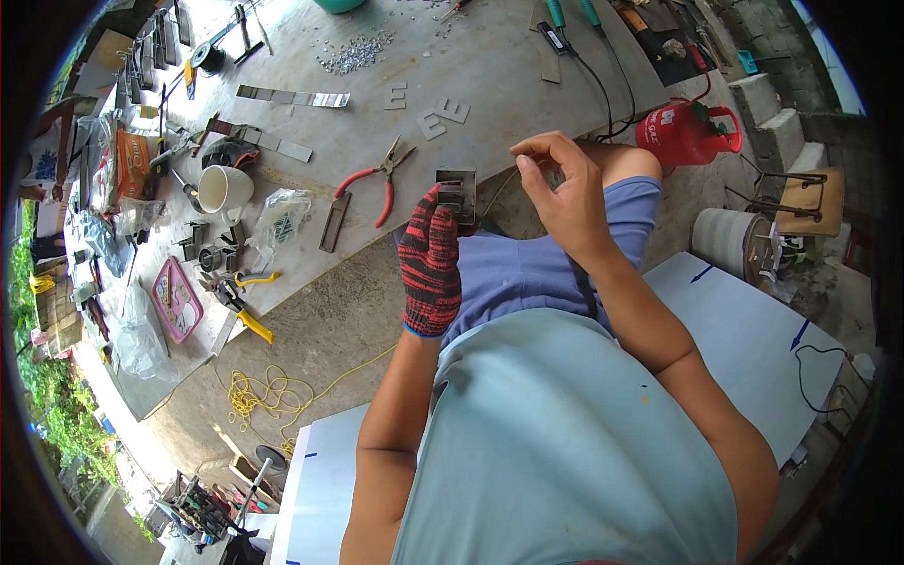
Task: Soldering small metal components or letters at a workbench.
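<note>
My left hand (pixel 431 268), in a red and black striped glove, grips a small box-like bent metal piece (pixel 458 179) at the table's near edge. My right hand (pixel 569 193) is bare and raised to the right of it, apart from the piece. Its thumb and forefinger tips come close together in a pinch; anything between them is too small to make out. Red-handled pliers (pixel 384 174) lie with jaws spread on the table just left of the metal piece. Beside them is a narrow metal frame (pixel 334 222). Flat E-shaped metal plates (pixel 431 126) lie farther back.
The grey table (pixel 490 71) carries metal strips (pixel 294 97), a white mug (pixel 224 189), yellow-handled cutters (pixel 247 318), a pink tray (pixel 177 299) and scattered metal bits (pixel 356 53). Green-handled tools (pixel 556 13) trail black cables. A red gas cylinder (pixel 686 134) stands right; yellow cord (pixel 268 394) lies on the floor.
</note>
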A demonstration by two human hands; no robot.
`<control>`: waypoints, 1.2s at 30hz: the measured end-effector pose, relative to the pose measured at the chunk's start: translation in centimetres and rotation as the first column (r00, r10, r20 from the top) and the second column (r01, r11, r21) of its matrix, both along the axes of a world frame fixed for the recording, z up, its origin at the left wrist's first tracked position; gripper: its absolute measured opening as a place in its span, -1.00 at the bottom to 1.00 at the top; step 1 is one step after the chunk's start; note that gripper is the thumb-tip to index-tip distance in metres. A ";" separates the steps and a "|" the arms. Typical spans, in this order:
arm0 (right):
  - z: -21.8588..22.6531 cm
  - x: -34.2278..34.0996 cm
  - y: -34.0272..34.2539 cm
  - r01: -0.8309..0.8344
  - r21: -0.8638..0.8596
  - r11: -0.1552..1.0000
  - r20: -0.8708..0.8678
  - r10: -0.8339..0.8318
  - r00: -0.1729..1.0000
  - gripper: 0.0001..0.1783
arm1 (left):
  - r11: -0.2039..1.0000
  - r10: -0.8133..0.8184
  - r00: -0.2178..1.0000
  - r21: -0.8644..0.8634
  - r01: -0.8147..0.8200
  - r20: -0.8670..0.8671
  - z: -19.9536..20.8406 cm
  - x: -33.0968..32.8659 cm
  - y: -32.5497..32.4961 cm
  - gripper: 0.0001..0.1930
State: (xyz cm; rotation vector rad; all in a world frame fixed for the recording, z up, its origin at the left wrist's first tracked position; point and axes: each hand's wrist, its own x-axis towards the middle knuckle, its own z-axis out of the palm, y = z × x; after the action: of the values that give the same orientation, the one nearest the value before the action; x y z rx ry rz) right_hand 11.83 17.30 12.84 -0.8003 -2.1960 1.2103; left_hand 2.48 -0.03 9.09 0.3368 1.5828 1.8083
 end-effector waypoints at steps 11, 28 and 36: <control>-13.3 -8.3 -5.2 -0.094 -0.177 0.980 0.392 0.158 0.906 -0.62 | 0.933 0.329 0.933 0.101 -0.345 0.147 -2.4 -4.6 -5.5 -0.53; -13.3 -12.7 -4.3 0.035 -0.153 0.988 0.459 0.040 0.887 -0.75 | 0.953 0.282 0.958 0.101 -0.286 0.050 -1.1 -4.8 -6.2 -0.50; -13.6 -10.8 -0.1 -0.025 -0.541 0.841 0.285 0.211 0.935 -0.79 | 0.956 0.278 0.949 -0.051 -0.288 -0.151 -1.6 -4.3 -4.2 -0.54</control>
State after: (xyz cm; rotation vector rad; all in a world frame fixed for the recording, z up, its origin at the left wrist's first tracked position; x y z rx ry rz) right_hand 1.02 17.22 -0.76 -1.1738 -2.2127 1.9207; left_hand -1.81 -4.22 7.50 0.2163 1.8707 1.9713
